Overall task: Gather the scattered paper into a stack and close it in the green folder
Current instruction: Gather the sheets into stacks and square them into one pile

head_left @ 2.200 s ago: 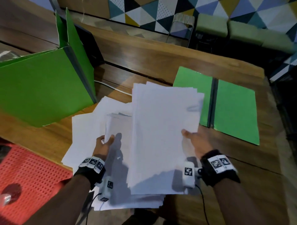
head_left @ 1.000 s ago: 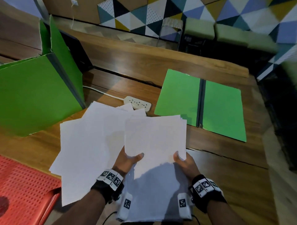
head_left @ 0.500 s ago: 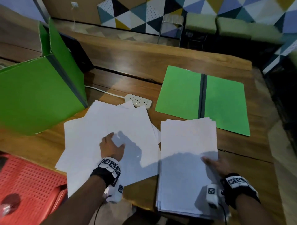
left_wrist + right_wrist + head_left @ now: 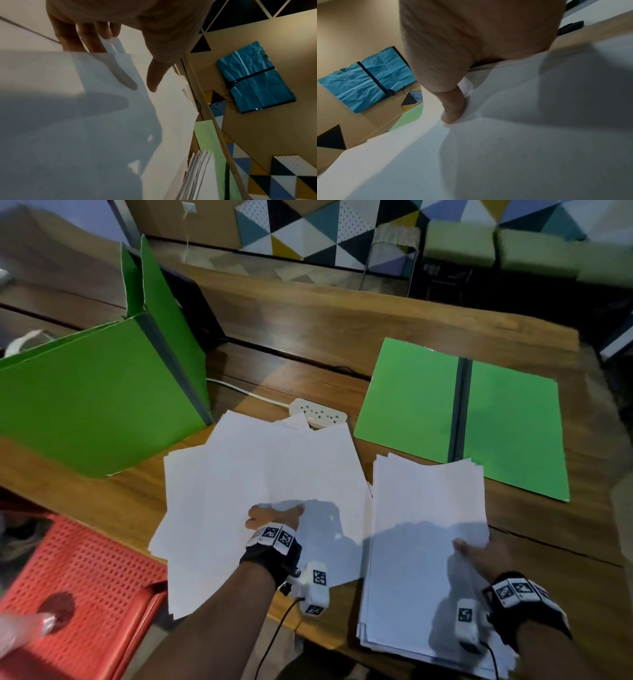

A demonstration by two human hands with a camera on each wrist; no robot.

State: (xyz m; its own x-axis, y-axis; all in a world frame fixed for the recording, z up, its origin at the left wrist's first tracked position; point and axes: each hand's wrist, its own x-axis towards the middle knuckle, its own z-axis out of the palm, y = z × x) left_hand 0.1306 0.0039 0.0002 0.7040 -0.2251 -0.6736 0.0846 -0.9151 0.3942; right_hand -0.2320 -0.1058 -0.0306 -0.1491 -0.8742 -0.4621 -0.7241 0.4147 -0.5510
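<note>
A gathered stack of white paper (image 4: 428, 525) lies on the wooden table (image 4: 342, 337), just in front of the green folder (image 4: 411, 405), which is spread open and flat. My right hand (image 4: 476, 553) grips the stack's right edge, thumb (image 4: 453, 108) pressed on top and fingers hidden under it. To the left, several loose sheets (image 4: 257, 467) lie fanned out. My left hand (image 4: 274, 515) is at their near edge. Its straight fingers (image 4: 82, 37) reach under a sheet (image 4: 68, 108), and the thumb (image 4: 152, 81) hovers above that sheet.
A large green folder (image 4: 96, 398) stands upright at the left. A white power strip (image 4: 318, 414) with its cable lies behind the loose sheets. A red perforated plastic stool (image 4: 78, 594) sits below the table's near-left edge. Both paper piles overhang the near edge.
The stack, first held in both hands, moved right and now lies on the table under my right hand. My left hand let go and slid its fingers under a loose sheet.
</note>
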